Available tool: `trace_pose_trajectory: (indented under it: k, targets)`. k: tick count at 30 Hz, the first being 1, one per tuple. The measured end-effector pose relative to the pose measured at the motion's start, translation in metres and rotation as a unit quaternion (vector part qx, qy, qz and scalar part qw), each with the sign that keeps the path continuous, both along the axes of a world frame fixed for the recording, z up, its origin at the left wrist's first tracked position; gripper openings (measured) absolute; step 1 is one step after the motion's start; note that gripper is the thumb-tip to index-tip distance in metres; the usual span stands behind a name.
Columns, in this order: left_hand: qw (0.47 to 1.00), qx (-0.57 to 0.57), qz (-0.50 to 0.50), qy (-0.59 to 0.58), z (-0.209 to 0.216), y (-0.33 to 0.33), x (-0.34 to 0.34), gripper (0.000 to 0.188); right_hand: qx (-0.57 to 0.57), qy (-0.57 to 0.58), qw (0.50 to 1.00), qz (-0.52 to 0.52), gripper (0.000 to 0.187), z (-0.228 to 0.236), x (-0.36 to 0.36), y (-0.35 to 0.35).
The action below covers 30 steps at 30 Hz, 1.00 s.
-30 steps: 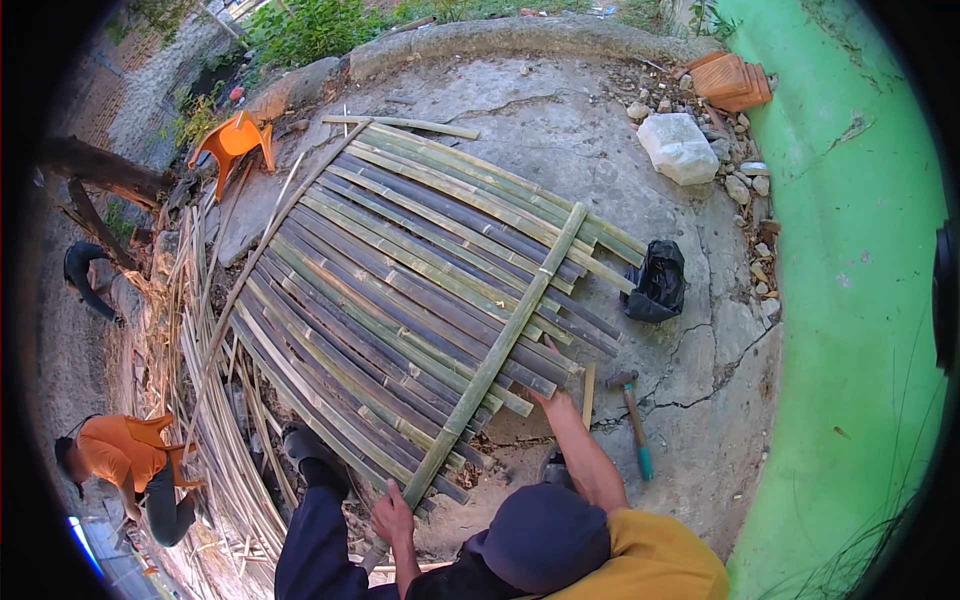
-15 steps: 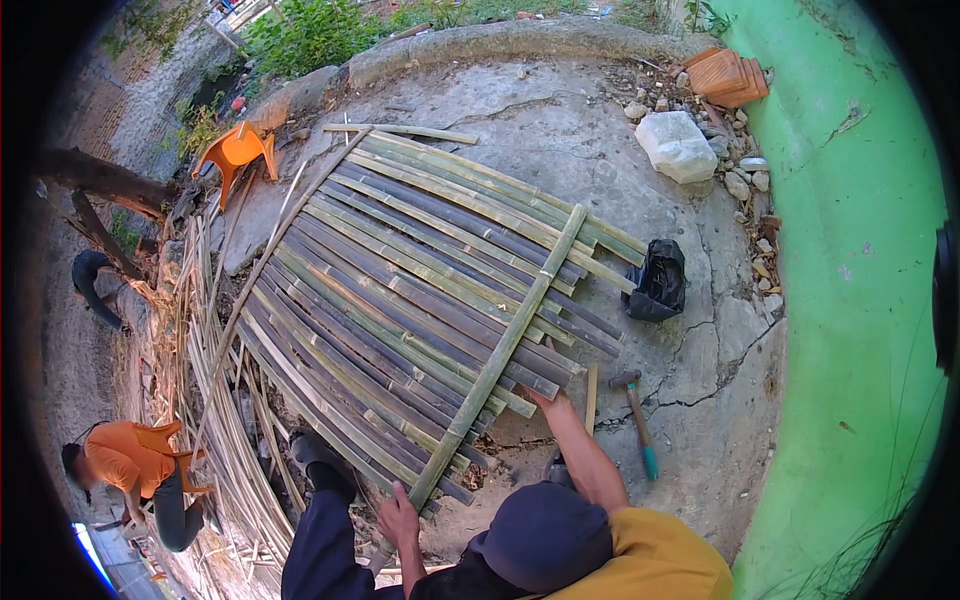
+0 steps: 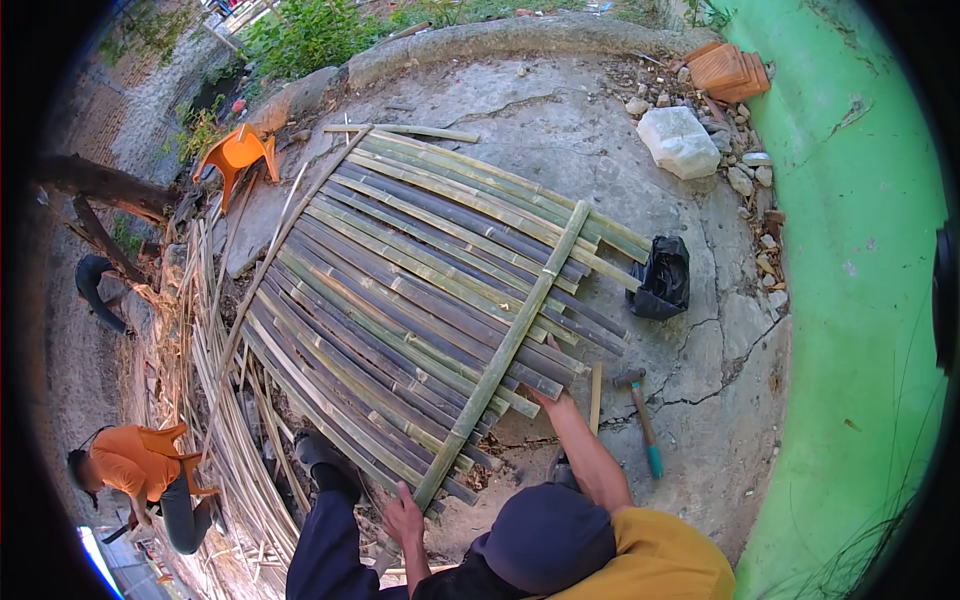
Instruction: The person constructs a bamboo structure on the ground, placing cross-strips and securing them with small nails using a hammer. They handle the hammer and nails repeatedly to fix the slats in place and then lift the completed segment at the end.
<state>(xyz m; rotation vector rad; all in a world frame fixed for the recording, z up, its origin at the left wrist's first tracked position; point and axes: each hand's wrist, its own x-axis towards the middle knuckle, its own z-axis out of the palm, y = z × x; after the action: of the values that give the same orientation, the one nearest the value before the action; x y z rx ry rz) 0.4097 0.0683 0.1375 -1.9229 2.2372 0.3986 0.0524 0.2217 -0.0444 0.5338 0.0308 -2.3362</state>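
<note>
A broad panel of split bamboo slats (image 3: 390, 310) lies on the ground in front of me, green and dark brown slats side by side. A green bamboo crosspiece (image 3: 502, 362) runs over the slats near their close ends. At the panel's near left corner, my left hand (image 3: 402, 518) is closed on the edge beside the crosspiece's end. My right hand (image 3: 556, 398) reaches under the slat ends right of the crosspiece and grips there. Some of its fingers are hidden by the bamboo. A dark cap (image 3: 548, 535) and a yellow sleeve (image 3: 650, 555) fill the bottom.
Right of my right hand lie a hammer (image 3: 643, 425) and a short bamboo strip (image 3: 596, 398). A black plastic bag (image 3: 662, 278) stands by the slat ends. Loose strips (image 3: 235, 450) pile at left, near a person in orange (image 3: 135, 465). A green wall (image 3: 850, 300) bounds the right.
My hands stay at the panel with hardly any movement. The view has shifted slightly. At the left, the person in orange has moved their arms a little.
</note>
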Motion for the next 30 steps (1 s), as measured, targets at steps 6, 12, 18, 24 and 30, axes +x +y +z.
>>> trace_pose_trajectory:
  k: [6,12,18,24,30]
  targets:
    - [1.000,0.006,0.008,0.001,0.012,0.005,-0.009,0.082,-0.011,0.017,1.000,0.003,0.051,0.017,-0.001,0.000]
    - [1.000,0.020,0.010,0.002,0.022,0.009,-0.019,0.081,0.031,0.044,0.998,0.038,0.055,0.021,-0.006,0.010]
    - [1.000,0.002,0.008,0.017,0.012,0.007,-0.010,0.080,0.075,0.052,0.996,0.020,0.059,0.036,0.002,0.002]
    - [1.000,0.011,0.000,0.020,0.002,0.005,-0.007,0.079,0.034,0.044,0.998,0.040,0.058,0.039,-0.008,0.008]
    - [1.000,0.010,0.001,0.030,-0.003,0.007,-0.005,0.079,0.106,0.061,0.992,0.033,0.056,0.054,-0.014,0.008]
